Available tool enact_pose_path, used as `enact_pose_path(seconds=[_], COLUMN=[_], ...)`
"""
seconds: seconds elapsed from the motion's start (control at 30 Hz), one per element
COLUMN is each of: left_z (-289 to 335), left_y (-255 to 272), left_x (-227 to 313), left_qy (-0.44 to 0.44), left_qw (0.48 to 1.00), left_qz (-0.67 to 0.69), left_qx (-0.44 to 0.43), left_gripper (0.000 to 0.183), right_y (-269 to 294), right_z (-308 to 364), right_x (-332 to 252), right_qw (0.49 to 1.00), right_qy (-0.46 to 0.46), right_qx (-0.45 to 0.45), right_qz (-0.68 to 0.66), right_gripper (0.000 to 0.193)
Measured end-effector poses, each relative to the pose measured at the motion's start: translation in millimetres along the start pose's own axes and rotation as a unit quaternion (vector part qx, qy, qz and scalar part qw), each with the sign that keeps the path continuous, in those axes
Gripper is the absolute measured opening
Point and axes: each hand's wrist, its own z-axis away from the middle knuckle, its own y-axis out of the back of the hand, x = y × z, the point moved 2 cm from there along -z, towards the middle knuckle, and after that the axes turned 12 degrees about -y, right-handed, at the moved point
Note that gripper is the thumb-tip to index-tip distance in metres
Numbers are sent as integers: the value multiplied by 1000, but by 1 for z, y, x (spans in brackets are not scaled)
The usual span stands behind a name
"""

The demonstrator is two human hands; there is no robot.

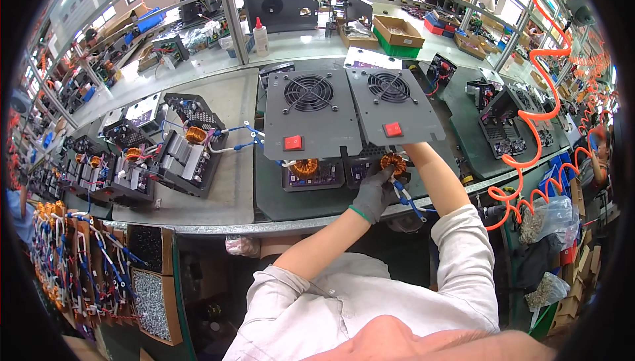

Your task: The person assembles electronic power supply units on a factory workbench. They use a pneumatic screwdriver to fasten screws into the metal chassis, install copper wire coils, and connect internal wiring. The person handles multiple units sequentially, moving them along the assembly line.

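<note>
My left hand, in a grey glove with a green cuff, is closed at a copper-wound ring coil. Blue-sleeved white cables with ring terminals hang beside it. My right forearm reaches up under the right grey fan panel, which hides that hand and whatever it touches. This panel has a round fan grille and a red rocker switch. A matching left panel stands beside it. Below that one, a second ring coil sits over a purple circuit board.
Several part-built units with heatsinks line the bench at left; others stand at right. An orange coiled air hose hangs at right. Screw boxes and bundled cables lie at lower left. A metal bench edge runs before me.
</note>
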Motion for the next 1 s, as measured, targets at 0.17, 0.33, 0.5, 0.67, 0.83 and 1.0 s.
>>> enact_pose_path(seconds=[0.17,0.33,0.5,0.67,0.83,1.0], left_z=[19,33,-7,-25,-10,-13], left_y=[-9,2,15,36,22,21], left_x=[38,85,92,80,86,83], left_qy=[64,-363,-313,-368,-351,-362], left_qw=[958,531,399,253,282,269], left_qz=[-276,-757,-852,-889,-887,-886], left_qx=[-38,-119,-132,-103,-104,-107], left_gripper=[41,30,25,21,24,24], right_y=[5,78,143,115,84,49], right_z=[4,80,66,-5,-110,-172], right_x=[-12,-70,-160,-181,-157,-135], right_qw=[986,993,981,985,987,998], right_qy=[81,110,161,125,59,-30], right_qx=[132,-36,89,107,148,41], right_qz=[68,32,-58,40,-24,39], right_gripper=[26,32,39,33,17,36])
